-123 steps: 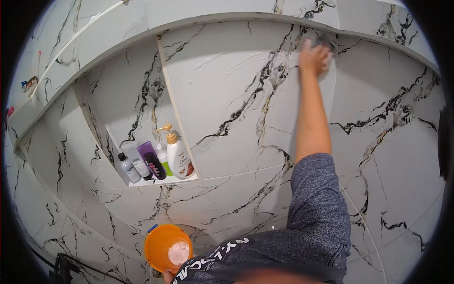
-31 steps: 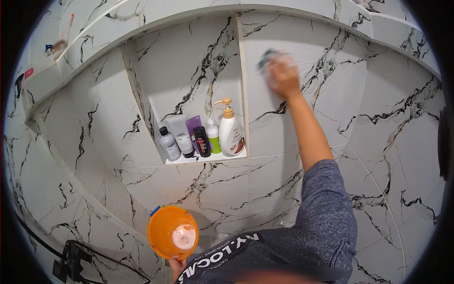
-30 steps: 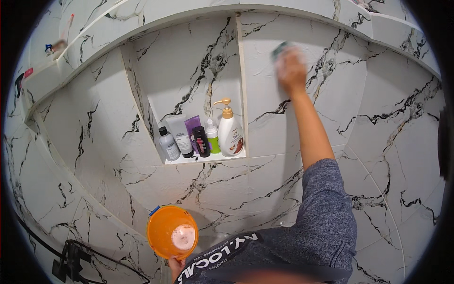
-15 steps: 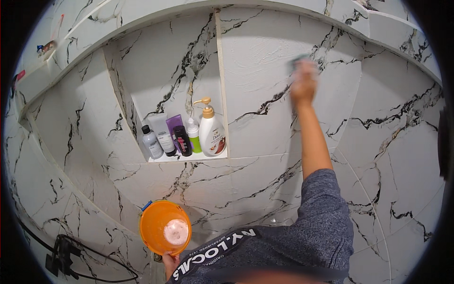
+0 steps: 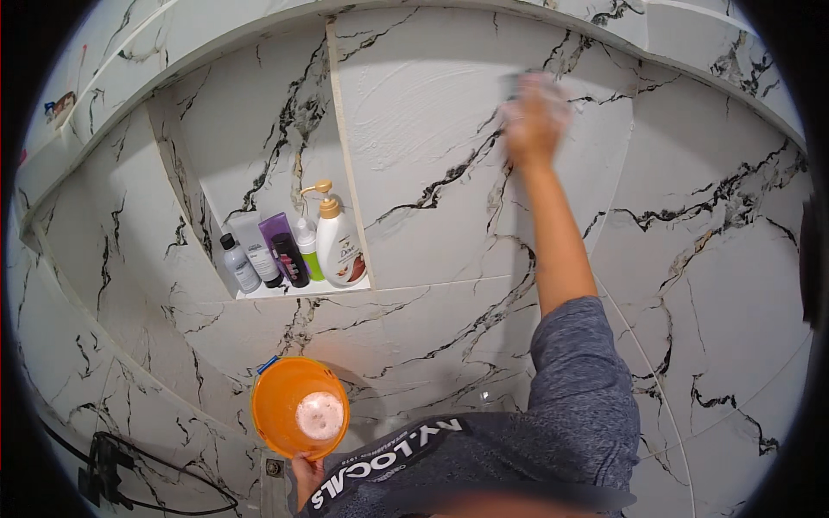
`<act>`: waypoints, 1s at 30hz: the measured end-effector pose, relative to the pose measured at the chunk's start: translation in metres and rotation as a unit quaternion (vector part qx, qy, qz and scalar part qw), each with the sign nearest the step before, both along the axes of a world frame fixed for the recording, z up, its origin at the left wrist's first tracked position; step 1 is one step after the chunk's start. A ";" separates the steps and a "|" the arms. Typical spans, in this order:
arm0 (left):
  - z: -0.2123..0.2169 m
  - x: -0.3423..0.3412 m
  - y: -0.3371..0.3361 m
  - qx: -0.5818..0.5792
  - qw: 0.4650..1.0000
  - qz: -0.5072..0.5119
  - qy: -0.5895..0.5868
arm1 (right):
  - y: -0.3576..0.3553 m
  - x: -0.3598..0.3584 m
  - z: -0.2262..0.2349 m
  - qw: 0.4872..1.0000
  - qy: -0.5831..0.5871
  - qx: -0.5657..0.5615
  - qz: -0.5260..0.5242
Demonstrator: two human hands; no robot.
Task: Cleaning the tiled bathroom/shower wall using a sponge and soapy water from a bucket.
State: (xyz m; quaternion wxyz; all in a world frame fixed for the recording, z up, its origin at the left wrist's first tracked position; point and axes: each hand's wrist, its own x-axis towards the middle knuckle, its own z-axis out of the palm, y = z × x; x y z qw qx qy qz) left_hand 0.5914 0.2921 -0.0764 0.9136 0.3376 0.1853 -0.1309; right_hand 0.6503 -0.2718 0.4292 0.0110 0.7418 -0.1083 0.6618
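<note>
My right hand [image 5: 534, 121] is stretched up high against the white black-veined marble wall [image 5: 432, 129], blurred with motion, pressing a dark scrubbing pad [image 5: 511, 85] to the tile. Soapy smears cover the tile to the left of that hand. My left hand [image 5: 306, 474] is low near my chest, gripping the rim of an orange plastic bowl [image 5: 278, 406] that holds a patch of foam [image 5: 319, 415].
A recessed wall niche [image 5: 259, 173] holds a white pump bottle [image 5: 337, 244], a purple bottle [image 5: 275, 235], a green-and-white bottle [image 5: 306, 244], a dark bottle and two grey ones. A black cable and fitting [image 5: 104, 466] lie at the lower left. A high ledge [image 5: 69, 112] runs along the upper left.
My right hand keeps sweeping the pad across the upper tile, shifting up, down and sideways. The view has turned, so the niche sits elsewhere in the picture. The bowl stays in my left hand.
</note>
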 end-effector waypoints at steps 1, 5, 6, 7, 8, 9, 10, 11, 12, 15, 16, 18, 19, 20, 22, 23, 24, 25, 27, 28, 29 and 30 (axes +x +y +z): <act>-0.001 -0.001 -0.002 -0.002 1.000 0.002 -0.002 | -0.033 -0.005 -0.002 0.988 -0.080 0.089 -0.096; -0.014 -0.004 -0.005 -0.034 0.999 -0.021 0.027 | -0.001 0.010 -0.040 0.977 -0.084 0.138 -0.141; -0.002 -0.007 -0.015 -0.021 0.999 -0.004 0.031 | 0.027 0.014 -0.058 0.976 -0.082 0.141 -0.144; 0.007 -0.009 -0.021 -0.007 0.999 0.011 0.034 | 0.060 0.016 -0.074 0.997 0.061 0.008 -0.036; -0.003 -0.007 -0.018 -0.029 0.999 0.019 0.022 | 0.076 0.016 -0.078 0.969 0.196 -0.127 0.080; -0.007 -0.006 -0.020 -0.027 0.999 0.018 0.021 | 0.068 0.017 -0.079 0.970 0.195 -0.125 0.080; -0.008 -0.006 -0.021 -0.028 0.999 -0.004 0.019 | 0.057 0.020 -0.079 0.955 0.152 -0.241 0.077; -0.006 -0.006 -0.021 -0.029 0.999 -0.022 0.016 | 0.056 0.019 -0.067 0.926 0.104 -0.354 0.076; -0.005 -0.010 -0.022 -0.026 0.999 -0.020 0.015 | 0.036 0.002 -0.045 0.955 0.165 -0.228 0.097; 0.013 -0.015 -0.034 0.027 1.000 0.002 0.010 | -0.060 -0.025 -0.033 0.982 -0.090 0.058 -0.155; 0.010 -0.017 -0.032 0.041 0.997 -0.052 -0.034 | -0.087 -0.026 -0.044 0.950 -0.185 0.137 -0.213; -0.002 -0.020 -0.040 0.050 0.995 0.082 0.026 | -0.063 -0.017 -0.074 0.972 -0.165 0.080 -0.148; -0.002 -0.021 -0.040 0.052 0.995 0.083 0.025 | -0.046 -0.014 -0.093 0.985 -0.144 0.021 -0.090; 0.002 -0.023 -0.038 0.057 0.997 0.048 0.039 | -0.025 -0.012 -0.110 0.996 -0.057 -0.061 -0.026; 0.014 -0.023 -0.040 0.065 0.995 -0.027 0.065 | -0.019 -0.013 -0.111 0.989 0.028 -0.140 0.032; 0.015 -0.022 -0.042 0.068 0.995 -0.026 0.063 | -0.026 -0.012 -0.097 0.976 0.019 -0.213 0.032; 0.014 -0.022 -0.045 0.073 0.994 0.029 0.073 | -0.034 -0.012 -0.078 0.958 0.010 -0.284 0.033; 0.012 -0.022 -0.047 0.075 0.990 0.087 0.084 | -0.044 -0.014 -0.040 0.966 -0.046 -0.256 -0.005; 0.025 -0.031 -0.052 0.080 0.991 0.079 0.074 | -0.106 -0.017 0.031 0.972 -0.131 -0.196 -0.014; 0.040 -0.043 -0.059 0.076 0.995 0.058 0.021 | -0.121 -0.031 0.059 0.984 -0.080 -0.108 -0.118; 0.053 -0.052 -0.066 0.073 0.996 0.035 -0.031 | -0.125 -0.045 0.078 0.986 -0.027 0.065 -0.152; 0.060 -0.051 -0.074 0.066 0.996 0.054 -0.032 | -0.142 -0.065 0.087 0.986 -0.072 0.027 -0.147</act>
